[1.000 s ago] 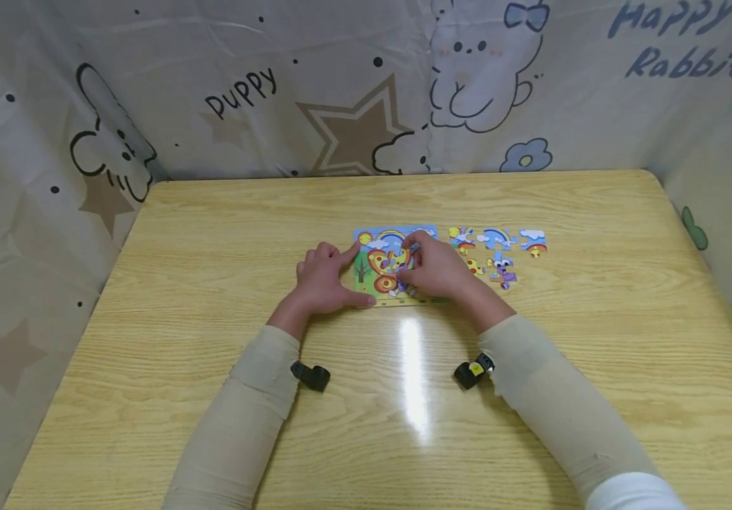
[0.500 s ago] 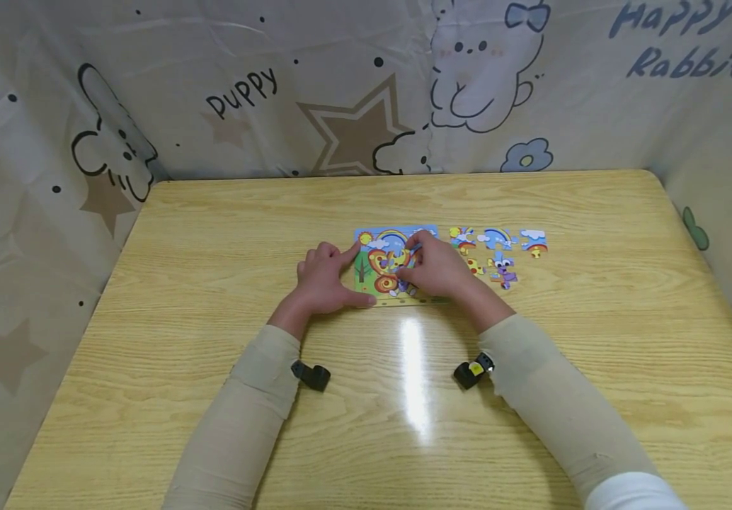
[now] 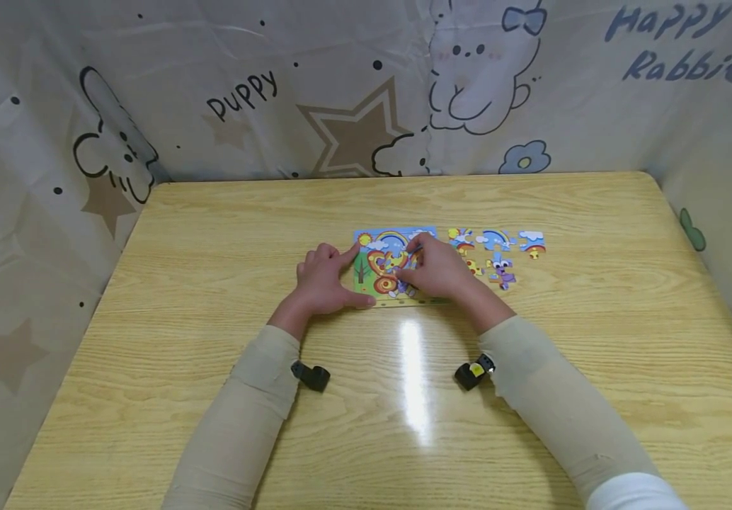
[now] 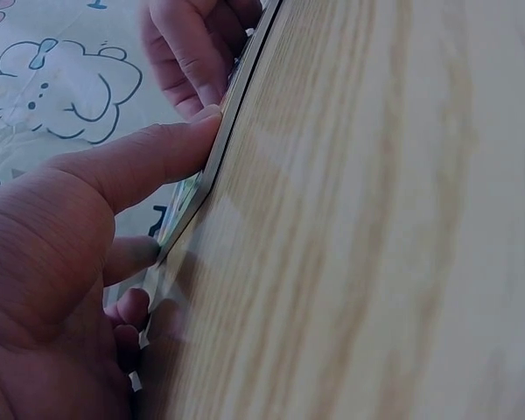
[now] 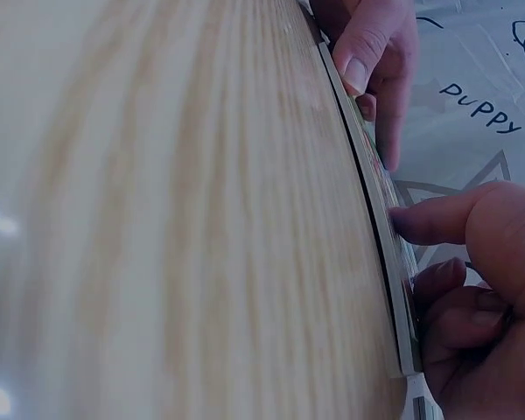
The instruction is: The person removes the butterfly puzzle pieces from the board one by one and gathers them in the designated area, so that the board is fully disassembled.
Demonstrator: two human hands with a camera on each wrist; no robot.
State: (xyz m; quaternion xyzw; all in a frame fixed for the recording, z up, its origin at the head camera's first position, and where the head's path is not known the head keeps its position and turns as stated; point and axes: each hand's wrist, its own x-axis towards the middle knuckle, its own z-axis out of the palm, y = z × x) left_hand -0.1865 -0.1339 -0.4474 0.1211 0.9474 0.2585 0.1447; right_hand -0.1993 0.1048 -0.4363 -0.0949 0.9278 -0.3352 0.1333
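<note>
A colourful jigsaw puzzle board [image 3: 366,283] lies flat on the wooden table, showing a sun, a rainbow and a tree. My left hand [image 3: 326,280] is at its left side, thumb and index finger spread, the thumb at the lower edge and the index at the left edge. In the left wrist view the thumb [image 4: 162,156] rests against the board's rim. My right hand [image 3: 439,268] is over the board's right half, thumb and curled index holding a puzzle piece low at the surface. That piece is mostly hidden by the fingers.
Right of the board lie several loose puzzle pieces, among them a rainbow piece [image 3: 496,239], a cloud piece [image 3: 532,241] and a purple one with eyes [image 3: 502,270]. A patterned cloth [image 3: 315,85] hangs behind the wooden table [image 3: 226,234]. Black cameras are strapped to both wrists.
Both hands stay in nearly the same place. The right thumb and fingers shift very slightly over the middle of the board; the loose pieces have not moved.
</note>
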